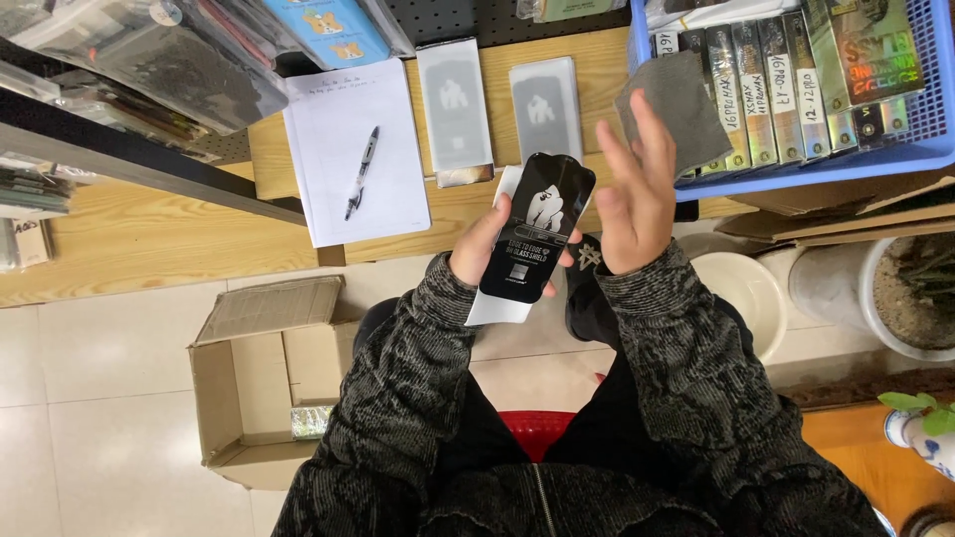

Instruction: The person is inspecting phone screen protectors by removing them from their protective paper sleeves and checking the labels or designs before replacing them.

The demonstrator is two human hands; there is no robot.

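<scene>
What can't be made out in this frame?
- Head view: left hand is mostly hidden behind the black packet it holds.
- White sleeve behind the packet: mostly covered.
- Grey cloth at the right hand: grip hidden by the fingers.
- Cardboard box: interior partly blocked by the sleeve.

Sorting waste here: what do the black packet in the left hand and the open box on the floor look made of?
The flat black packet looks like glossy printed card or plastic film; light glints off it, so I can't tell which. The open brown box looks like matt corrugated cardboard, with ribbing on its flap.
</scene>
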